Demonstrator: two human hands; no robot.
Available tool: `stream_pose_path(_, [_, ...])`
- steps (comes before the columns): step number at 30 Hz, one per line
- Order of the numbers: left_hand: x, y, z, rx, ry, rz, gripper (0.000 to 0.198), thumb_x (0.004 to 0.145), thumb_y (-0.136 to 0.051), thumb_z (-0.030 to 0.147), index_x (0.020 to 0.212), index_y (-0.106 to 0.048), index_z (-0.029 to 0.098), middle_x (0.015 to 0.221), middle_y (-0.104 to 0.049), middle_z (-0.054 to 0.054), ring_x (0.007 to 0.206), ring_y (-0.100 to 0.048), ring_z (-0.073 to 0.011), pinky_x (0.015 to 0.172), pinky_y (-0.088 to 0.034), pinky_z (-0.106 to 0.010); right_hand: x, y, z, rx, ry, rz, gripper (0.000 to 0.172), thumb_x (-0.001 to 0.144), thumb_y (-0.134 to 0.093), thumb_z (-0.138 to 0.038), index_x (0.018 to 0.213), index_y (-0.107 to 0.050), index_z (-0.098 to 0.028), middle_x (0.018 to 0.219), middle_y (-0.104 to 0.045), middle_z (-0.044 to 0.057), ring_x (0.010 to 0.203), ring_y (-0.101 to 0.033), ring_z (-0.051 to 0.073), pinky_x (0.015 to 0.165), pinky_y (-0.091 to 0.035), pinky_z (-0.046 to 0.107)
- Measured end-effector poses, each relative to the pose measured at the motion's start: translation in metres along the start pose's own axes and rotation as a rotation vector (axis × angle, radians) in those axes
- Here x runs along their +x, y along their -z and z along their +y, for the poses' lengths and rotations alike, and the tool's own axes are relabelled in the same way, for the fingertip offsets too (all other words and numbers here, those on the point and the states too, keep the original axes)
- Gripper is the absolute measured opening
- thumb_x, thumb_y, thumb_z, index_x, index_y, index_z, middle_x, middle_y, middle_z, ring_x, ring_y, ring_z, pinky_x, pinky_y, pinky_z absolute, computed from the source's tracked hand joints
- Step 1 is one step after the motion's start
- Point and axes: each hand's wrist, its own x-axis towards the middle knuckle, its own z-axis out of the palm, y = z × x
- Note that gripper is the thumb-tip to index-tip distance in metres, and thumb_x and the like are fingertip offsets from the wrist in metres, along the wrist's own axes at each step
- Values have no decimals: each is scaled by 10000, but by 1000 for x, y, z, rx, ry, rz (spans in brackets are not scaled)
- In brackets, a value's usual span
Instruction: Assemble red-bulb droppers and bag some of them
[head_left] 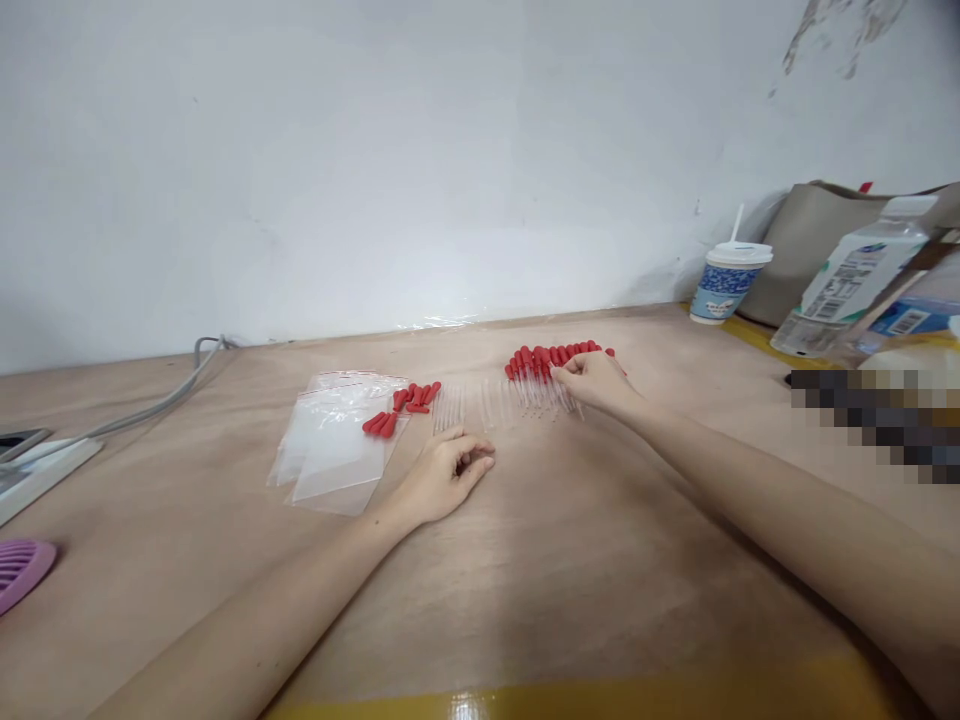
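My right hand (598,382) is at the right part of a row of glass droppers with red rubber bulbs (541,358). Its thumb and forefinger pinch one dropper among them, mostly hidden by the fingers. My left hand (448,474) rests on the table with loosely curled fingers and a gap before the thumb; nothing shows in it. Just beyond it lie clear glass tubes (450,407) without bulbs, and more clear tubes (496,404) lie beside them. Several loose red bulbs (397,408) lie left of the tubes, partly on clear zip bags (330,445).
A brown-covered table (480,620) meets a white wall. At right stand a paper cup (726,283) with a straw, a plastic bottle (855,275) and a grey-beige bag (802,235). Grey cables (161,395) and a pink slotted object (24,572) are at left.
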Motion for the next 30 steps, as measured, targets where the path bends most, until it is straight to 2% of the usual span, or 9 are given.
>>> stream_pose_path(3, [0,0,0,-23,12,-4,163,835,-511,230,915,-641,174,821,-573,-36,681,-545,-119,639,-460,-250,14,-12,-5,-83,-61,73,268,732,-514,-361,539,-582,-188,619,-626,35,658,-587,177,569,-393,254])
stream_pose_path(7, [-1,0,-1,-46,10,-6,160,834,-513,223,919,-638,173,815,-570,-34,676,-542,-116,637,-459,-248,22,-25,-10,-179,-133,86,286,747,-499,-396,582,-625,-200,710,-647,57,753,-608,226,644,-424,320])
stream_pose_path(10, [-1,0,-1,-53,8,-11,159,833,-513,218,919,-639,172,809,-570,-31,676,-542,-115,633,-457,-244,22,-30,-8,-231,-127,83,312,753,-494,-429,587,-624,-200,723,-650,61,756,-611,238,661,-428,346])
stream_pose_path(14, [-1,0,0,-45,10,-6,161,833,-516,224,921,-642,174,814,-571,-30,685,-544,-116,640,-459,-244,13,-29,-9,-253,-55,104,307,758,-490,-459,671,-632,-201,729,-655,55,746,-606,224,657,-414,326])
stream_pose_path(17, [-2,0,0,-35,21,-6,167,830,-522,229,929,-645,176,821,-573,-32,699,-548,-120,651,-460,-247,2,-30,-16,-232,65,120,272,765,-488,-458,739,-624,-223,764,-665,30,764,-601,216,655,-394,309])
stream_pose_path(21, [-1,1,1,-32,15,-7,170,828,-520,223,935,-645,180,821,-575,-32,696,-548,-121,643,-460,-245,-11,-42,-29,-257,190,50,232,758,-511,-444,739,-614,-237,770,-667,18,764,-598,216,624,-368,290])
stream_pose_path(26, [-3,3,4,-7,13,-4,164,829,-518,221,928,-643,184,822,-587,-31,687,-554,-121,628,-458,-240,-20,-57,-29,-281,230,14,216,789,-493,-389,724,-604,-215,728,-657,25,717,-588,191,587,-334,261])
stream_pose_path(28, [-4,3,3,53,5,30,151,834,-509,227,903,-639,193,820,-596,-27,700,-555,-132,644,-457,-255,-26,-58,-26,-243,251,18,203,794,-499,-370,734,-605,-207,709,-650,19,691,-577,171,577,-321,250])
stream_pose_path(30, [-4,5,-2,174,-11,114,129,828,-508,242,837,-626,191,804,-593,-32,741,-548,-163,698,-454,-297,-34,-54,-22,-198,277,8,176,786,-520,-348,728,-602,-203,675,-637,8,655,-559,153,563,-306,243])
